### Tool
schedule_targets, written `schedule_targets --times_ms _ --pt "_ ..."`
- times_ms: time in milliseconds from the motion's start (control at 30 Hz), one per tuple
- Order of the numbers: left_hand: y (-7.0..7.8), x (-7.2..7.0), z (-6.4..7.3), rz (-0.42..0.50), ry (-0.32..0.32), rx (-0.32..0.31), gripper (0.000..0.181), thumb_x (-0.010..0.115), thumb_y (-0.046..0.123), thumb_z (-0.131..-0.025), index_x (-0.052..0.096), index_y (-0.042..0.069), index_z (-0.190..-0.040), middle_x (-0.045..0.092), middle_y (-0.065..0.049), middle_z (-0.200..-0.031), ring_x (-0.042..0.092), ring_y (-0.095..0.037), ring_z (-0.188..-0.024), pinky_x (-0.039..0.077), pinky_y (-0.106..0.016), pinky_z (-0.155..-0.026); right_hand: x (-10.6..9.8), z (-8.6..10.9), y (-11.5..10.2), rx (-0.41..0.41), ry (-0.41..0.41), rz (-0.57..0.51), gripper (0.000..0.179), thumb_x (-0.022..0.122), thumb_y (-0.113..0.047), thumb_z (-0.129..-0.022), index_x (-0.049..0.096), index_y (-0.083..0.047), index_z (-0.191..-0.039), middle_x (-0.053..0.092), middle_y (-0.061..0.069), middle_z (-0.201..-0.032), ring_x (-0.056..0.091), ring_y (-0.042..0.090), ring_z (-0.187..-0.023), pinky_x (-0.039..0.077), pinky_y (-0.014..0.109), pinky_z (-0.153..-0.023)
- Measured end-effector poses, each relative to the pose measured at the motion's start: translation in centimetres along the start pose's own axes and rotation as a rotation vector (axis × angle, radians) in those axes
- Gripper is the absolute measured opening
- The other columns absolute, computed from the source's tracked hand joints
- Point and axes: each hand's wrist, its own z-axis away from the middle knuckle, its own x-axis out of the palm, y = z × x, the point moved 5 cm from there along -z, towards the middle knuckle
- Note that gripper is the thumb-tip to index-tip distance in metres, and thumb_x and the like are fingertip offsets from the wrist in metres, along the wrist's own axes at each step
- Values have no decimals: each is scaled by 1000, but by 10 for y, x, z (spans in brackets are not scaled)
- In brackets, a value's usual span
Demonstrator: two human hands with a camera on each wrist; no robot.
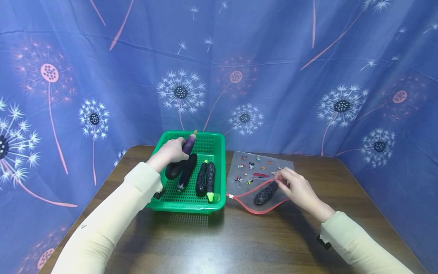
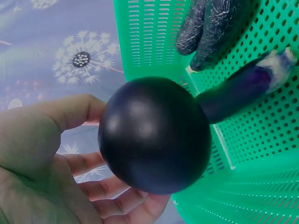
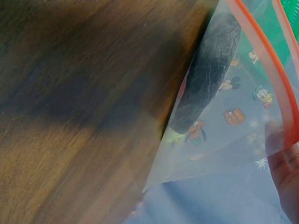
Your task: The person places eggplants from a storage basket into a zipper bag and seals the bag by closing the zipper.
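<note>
My left hand (image 1: 171, 152) grips a dark purple eggplant (image 1: 189, 144) over the left side of the green basket (image 1: 223, 171). In the left wrist view the eggplant (image 2: 154, 135) shows its round end, fingers curled around it. A second eggplant (image 1: 187, 173) and two dark, rough-skinned cucumbers (image 1: 210, 175) with light green tips lie in the basket. My right hand (image 1: 297, 188) pinches the red-edged mouth of a clear zip bag (image 1: 236, 167) printed with small cartoon figures. Inside that bag lies another dark, rough cucumber (image 1: 265, 194); in the right wrist view, the cucumber (image 3: 210, 70) shows through the plastic.
The basket and bag sit side by side on a brown wooden table (image 1: 239, 239). A white slider (image 1: 230, 196) is at the bag's left corner, beside the basket. Behind the table hangs a blue cloth (image 1: 284, 95) with dandelion prints.
</note>
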Motion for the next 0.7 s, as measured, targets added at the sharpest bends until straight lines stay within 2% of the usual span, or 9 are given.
schedule_targets --times_ms 367,700 --pt "7 2 13 -38 57 29 71 64 29 -86 32 4 -144 51 -22 -125 52 -35 -109 46 -49 -83 1 0 0 11 5 5 19 70 -3 -79 60 -18 -84 49 -13 -76 45 1 -66 43 23 -55" --pt "25 6 28 -56 128 73 68 65 29 -84 36 9 -142 52 -19 -122 55 -34 -102 48 -48 -76 0 1 0 -3 26 6 20 71 -2 -78 61 -18 -84 50 -13 -77 46 2 -66 43 22 -55"
